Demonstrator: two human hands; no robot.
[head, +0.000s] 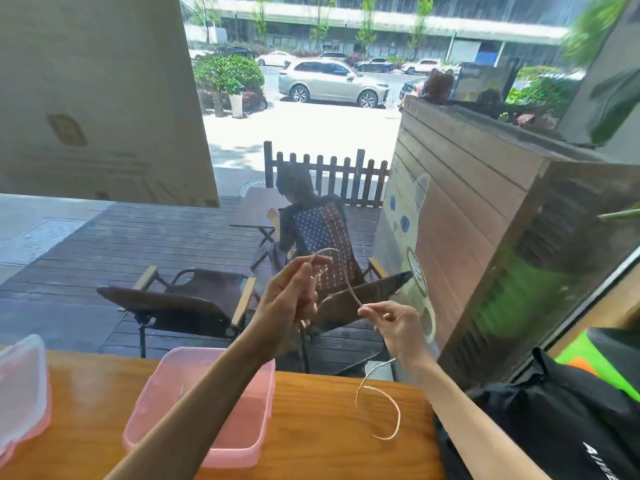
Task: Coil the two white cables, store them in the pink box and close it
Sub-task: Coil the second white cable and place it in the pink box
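Observation:
Both my hands are raised above the wooden table point(332, 424) and hold one white cable point(346, 282). My left hand point(291, 306) pinches a small loop of it near the top. My right hand point(398, 323) grips the cable lower, to the right. The free end point(388, 407) hangs down from my right hand and curls over the table. The pink box point(249, 441) sits open on the table below my left forearm; I cannot see a cable inside it. Its lid point(20, 386) lies at the far left. A second cable is not visible.
A black bag point(554, 420) lies on the table's right end. Beyond the table is a window onto a deck with folding chairs point(180, 303) and a seated person point(311, 230). A wooden planter wall point(467, 220) stands at the right.

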